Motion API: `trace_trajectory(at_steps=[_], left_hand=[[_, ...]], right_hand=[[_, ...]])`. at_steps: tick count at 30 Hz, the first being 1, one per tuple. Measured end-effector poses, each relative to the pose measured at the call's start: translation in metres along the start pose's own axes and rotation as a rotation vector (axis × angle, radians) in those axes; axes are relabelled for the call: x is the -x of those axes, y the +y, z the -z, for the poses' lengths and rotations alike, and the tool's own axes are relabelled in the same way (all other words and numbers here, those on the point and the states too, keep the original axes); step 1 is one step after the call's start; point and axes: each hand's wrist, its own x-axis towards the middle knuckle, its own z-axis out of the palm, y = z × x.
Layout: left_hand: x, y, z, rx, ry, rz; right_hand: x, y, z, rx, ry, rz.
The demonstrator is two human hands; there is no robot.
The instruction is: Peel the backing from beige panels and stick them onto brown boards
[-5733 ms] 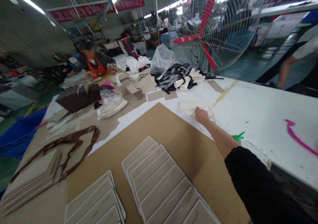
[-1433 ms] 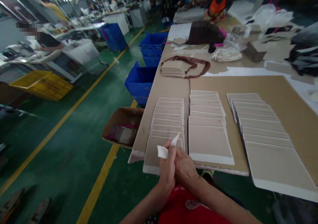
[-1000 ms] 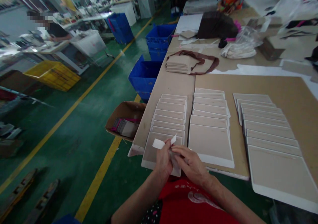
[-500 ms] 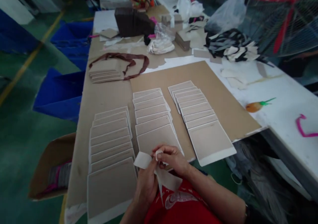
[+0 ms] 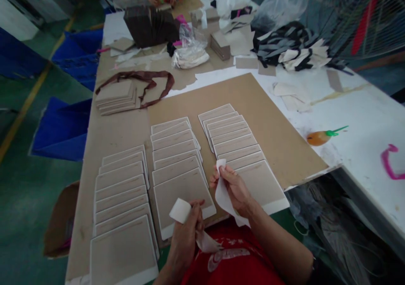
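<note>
My left hand (image 5: 186, 234) is closed around a cream fabric strip (image 5: 180, 210). One flat end sticks out beyond my fingers; another length hangs below the hand toward my red clothing. My right hand (image 5: 233, 188) pinches a separate-looking white strip (image 5: 223, 195), whose short end pokes up above the thumb while the rest trails down beside the wrist. Beneath and around my hands lie three overlapping rows of grey-beige panels with pale edges: a left row (image 5: 123, 249), a middle row (image 5: 182, 196) and a right row (image 5: 262, 181). My right hand is over the near part of the right row.
A brown board (image 5: 268, 125) lies under the panels. Farther back are stacked beige pieces (image 5: 115, 97) with a brown strap, a plastic bag (image 5: 190, 57) and black strips (image 5: 284, 44). An orange bulb-shaped item (image 5: 318, 138) lies right. Blue bins (image 5: 63, 127) stand left; another person sits at the far end.
My hands have moved apart. The right hand went up and to the right with a strip, while the left stayed low with its own strip. The view has shifted slightly.
</note>
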Motion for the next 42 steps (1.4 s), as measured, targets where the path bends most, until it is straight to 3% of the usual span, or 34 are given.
trace_trajectory(at_steps=[4, 8, 11, 15, 22, 27, 32, 35, 38, 42], left_hand=[[0.001, 0.013, -0.008, 0.083, 0.068, -0.041], [0.006, 0.023, -0.022, 0.015, -0.006, -0.074], [0.003, 0.02, -0.03, -0.097, -0.055, -0.044], [-0.003, 0.016, -0.031, -0.198, -0.13, -0.036], [0.001, 0.021, -0.027, -0.356, -0.182, -0.057], [-0.003, 0.006, -0.023, -0.421, -0.227, -0.141], [-0.003, -0.005, -0.026, -0.616, -0.25, -0.222], [0.002, -0.012, -0.04, -0.731, -0.272, -0.243], [-0.001, -0.026, -0.063, -0.908, -0.324, -0.325], [-0.02, -0.045, -0.089, -1.33, -0.433, -0.45]], right_hand=[[-0.003, -0.032, 0.033, 0.212, 0.018, 0.023], [0.007, -0.042, 0.048, 0.484, 0.045, -0.075], [0.02, -0.038, 0.044, 0.601, 0.001, -0.179], [0.039, -0.024, 0.037, 0.693, -0.095, -0.203], [0.075, -0.004, 0.042, 0.764, 0.01, -0.193], [0.087, -0.007, 0.055, 0.914, 0.062, -0.186], [0.071, -0.038, 0.085, 1.266, 0.136, -0.115], [0.047, -0.065, 0.108, 1.475, 0.163, -0.032], [0.019, -0.085, 0.124, 1.592, 0.074, -0.03], [-0.008, -0.094, 0.13, 1.67, -0.093, -0.075]])
